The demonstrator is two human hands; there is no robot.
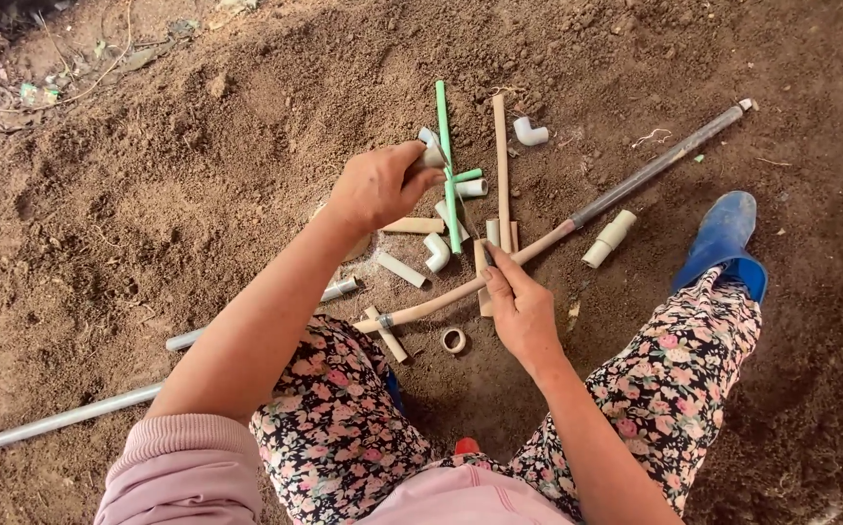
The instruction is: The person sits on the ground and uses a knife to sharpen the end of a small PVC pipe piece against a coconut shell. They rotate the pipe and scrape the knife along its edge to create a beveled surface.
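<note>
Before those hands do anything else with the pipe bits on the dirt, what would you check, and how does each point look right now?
1. Left hand has firm hold of the white fitting: ok, fingers wrap it.
2. Right hand grips the short beige pipe piece: ok, pinched between thumb and fingers.
3. Green pipe lies free of both hands: ok, flat on the soil.
4. Fitting's opening free of dirt: cannot tell, hidden by the fingers.
5. Spare white elbow within sight: ok, beyond the pile.
6. Long grey-tipped pipe out of the hands' way: not ok, it passes under the right hand.
</note>
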